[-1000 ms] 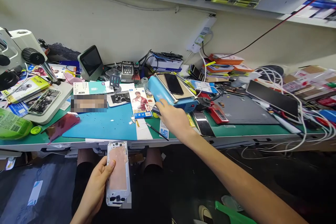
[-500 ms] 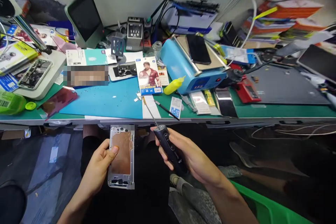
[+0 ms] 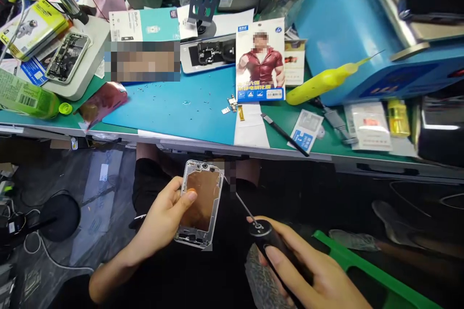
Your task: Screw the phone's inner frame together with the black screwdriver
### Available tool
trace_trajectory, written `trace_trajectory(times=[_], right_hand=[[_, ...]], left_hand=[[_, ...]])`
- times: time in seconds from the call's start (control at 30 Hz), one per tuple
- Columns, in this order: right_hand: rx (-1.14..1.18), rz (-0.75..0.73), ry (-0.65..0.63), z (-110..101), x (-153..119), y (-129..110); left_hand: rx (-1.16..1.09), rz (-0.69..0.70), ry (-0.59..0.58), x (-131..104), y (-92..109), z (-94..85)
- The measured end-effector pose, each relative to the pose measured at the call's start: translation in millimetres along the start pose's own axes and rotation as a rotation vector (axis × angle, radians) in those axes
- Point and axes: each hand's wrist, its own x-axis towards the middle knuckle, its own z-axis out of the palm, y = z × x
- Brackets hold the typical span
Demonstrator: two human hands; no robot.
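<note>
My left hand (image 3: 168, 212) is closed on a phone frame (image 3: 205, 198) with a copper-coloured middle, the thumb lying across its face. It is held tilted over my lap, below the bench edge. To its right, my right hand (image 3: 300, 260) wraps round a black pen-like tool (image 3: 270, 239) with a long thin metal shaft. The shaft points up and left, toward the phone frame's upper right side; its tip is blurred, so contact cannot be made out.
The bench holds a blue mat (image 3: 174, 106) with tiny screws, a boxed card (image 3: 260, 65), an opened phone (image 3: 67, 58), a yellow bottle (image 3: 322, 82), a black tweezer-like tool (image 3: 284, 135) and a blue machine (image 3: 348, 24). A green stool (image 3: 377, 270) stands lower right.
The view has moved closer to the bench and to the left. The tool in my right hand has come away from the bench edge and now sits lower, its shaft toward the phone frame.
</note>
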Motion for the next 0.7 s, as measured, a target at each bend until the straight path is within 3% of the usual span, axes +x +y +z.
trace_trajectory(times=[0.2, 0.4, 0.7], right_hand=[[-0.128, 0.025, -0.034, -16, 3, -8], [-0.227, -0.079, 0.075, -15, 6, -30], [-0.237, -0.092, 0.129, -21, -1, -20]], left_hand=[[0.015, 0.010, 0.015, 0, 2, -1.5], [0.027, 0.017, 0.007, 1, 7, -0.5], [0.198, 0.056, 0.028, -3, 9, -2.2]])
